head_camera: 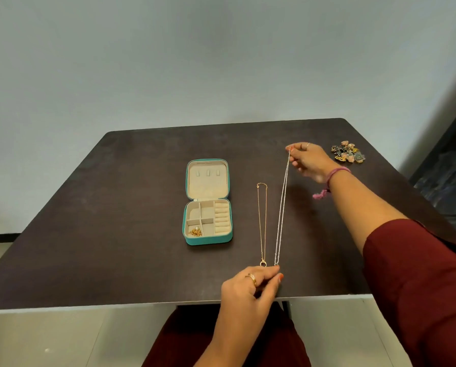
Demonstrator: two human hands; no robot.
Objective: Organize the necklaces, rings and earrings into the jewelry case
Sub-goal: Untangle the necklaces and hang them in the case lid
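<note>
A teal jewelry case [208, 241] lies open on the dark table, its cream lid flat behind the tray. One front-left compartment holds a small gold piece with a pearl [195, 231]. A silver necklace [282, 207] is stretched straight between my hands: my right hand [309, 161] pinches its far end, and my left hand [250, 286] pinches its near end by the table's front edge. A gold necklace [262, 223] lies straight on the table just left of it, its pendant beside my left fingers.
A heap of rings and earrings [348, 152] sits at the table's far right, just beyond my right hand. The dark table [115, 207] stands against a grey wall. My lap shows below the front edge.
</note>
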